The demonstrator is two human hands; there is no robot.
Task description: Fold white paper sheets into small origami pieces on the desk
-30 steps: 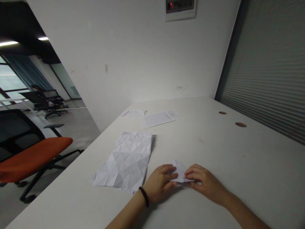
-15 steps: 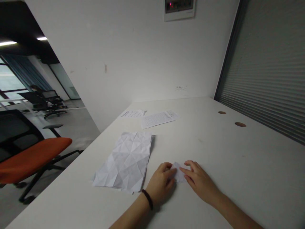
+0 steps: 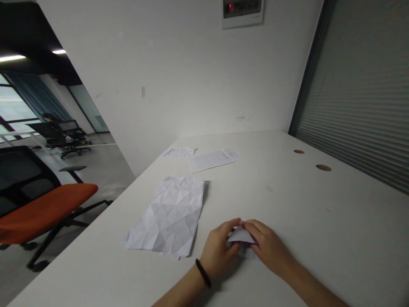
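A small folded piece of white paper is between my hands, low over the white table. One flap of it bulges up, with a shaded gap beneath. My left hand, a dark band at its wrist, grips the paper's left side with fingers curled round it. On the right side, my right hand holds it, thumb below and fingers above. The fingertips of both hands meet at the paper's far point. To the left lies a stack of creased white sheets, apart from my hands.
Two printed sheets lie farther back on the table. Round holes pierce the tabletop at the right, near a blind-covered window. A wall rises behind. An orange office chair stands on the floor at left.
The small paper lay flatter before; now a flap is raised and bent. My right hand has moved left, and both hands' fingertips have come together at the far point.
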